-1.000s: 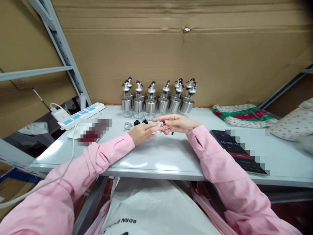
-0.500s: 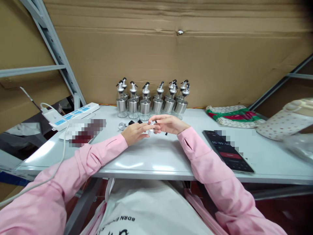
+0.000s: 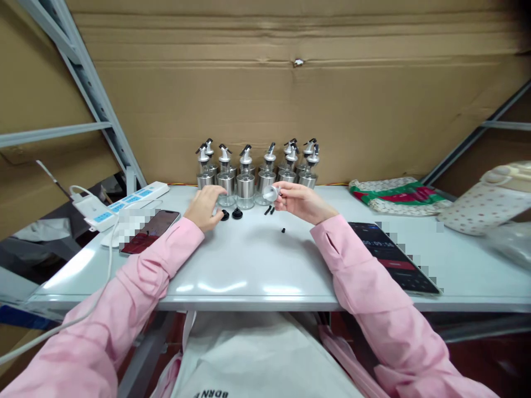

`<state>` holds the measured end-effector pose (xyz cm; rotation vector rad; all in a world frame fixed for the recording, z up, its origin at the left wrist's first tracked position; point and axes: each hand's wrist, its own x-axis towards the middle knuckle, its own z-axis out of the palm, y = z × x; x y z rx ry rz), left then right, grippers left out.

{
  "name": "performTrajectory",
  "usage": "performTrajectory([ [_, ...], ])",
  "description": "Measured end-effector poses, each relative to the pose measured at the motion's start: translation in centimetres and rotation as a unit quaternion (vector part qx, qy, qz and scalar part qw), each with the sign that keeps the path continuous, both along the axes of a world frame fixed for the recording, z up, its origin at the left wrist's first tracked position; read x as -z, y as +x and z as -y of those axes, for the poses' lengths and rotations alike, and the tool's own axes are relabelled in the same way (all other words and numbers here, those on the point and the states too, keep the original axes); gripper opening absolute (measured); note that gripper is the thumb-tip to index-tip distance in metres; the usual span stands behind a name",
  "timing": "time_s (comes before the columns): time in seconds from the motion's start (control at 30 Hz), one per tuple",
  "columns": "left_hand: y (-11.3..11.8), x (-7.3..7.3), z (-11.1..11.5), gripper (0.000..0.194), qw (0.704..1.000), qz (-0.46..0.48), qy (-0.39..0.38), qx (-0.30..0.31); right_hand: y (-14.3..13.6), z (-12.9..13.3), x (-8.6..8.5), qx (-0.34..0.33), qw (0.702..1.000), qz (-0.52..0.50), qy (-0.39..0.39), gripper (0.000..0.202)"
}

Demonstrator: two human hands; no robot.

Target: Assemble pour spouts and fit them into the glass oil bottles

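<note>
My right hand (image 3: 302, 201) pinches a silver-white pourer cap (image 3: 270, 193), its hollow round end facing left, raised over the table in front of the bottles. My left hand (image 3: 204, 208) is apart from it, palm down low over the table at left, thumb and fingers spread. What lies under that palm is hidden. Beside its fingertips are two black ribbed stoppers, one partly covered and the other black stopper (image 3: 237, 213) in plain sight. Small black strips (image 3: 269, 210) lie below the cap, and a tiny black plug (image 3: 283, 230) sits nearer me.
Several glass-and-steel bottles (image 3: 245, 187) with pourer tops stand at the back against cardboard (image 3: 265, 99). A power strip (image 3: 128, 205) and a phone (image 3: 151, 232) are at left. Another phone (image 3: 394, 260), a patterned cloth (image 3: 398, 196) and a dotted bag (image 3: 477, 202) occupy the right.
My hands have parted. The left has drawn away leftward toward the black stoppers; the right has lifted the cap slightly, turning its hollow end into view.
</note>
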<state>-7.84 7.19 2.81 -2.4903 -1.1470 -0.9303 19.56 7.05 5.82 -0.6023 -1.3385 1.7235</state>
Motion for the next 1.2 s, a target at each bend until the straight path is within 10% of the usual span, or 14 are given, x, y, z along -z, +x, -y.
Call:
performTrajectory([
  [0.2,0.6,1.2,-0.4,0.032,0.982,-0.154,-0.062,-0.087,-0.2,0.2,0.0,0.001,0.999,0.048,0.012,0.016],
  [0.57,0.9,1.2,0.1,0.022,0.976,-0.171,-0.091,-0.099,-0.2,0.1,0.3,-0.009,0.995,0.098,0.028,0.015],
  [1.0,4.4,2.0,3.2,0.017,0.972,0.147,0.073,0.168,-0.4,0.1,0.7,-0.076,0.990,0.107,0.056,0.016],
  [1.2,4.8,2.3,3.8,0.016,0.967,0.178,0.053,0.173,-0.9,0.9,0.3,-0.124,0.984,0.104,0.081,0.016],
])
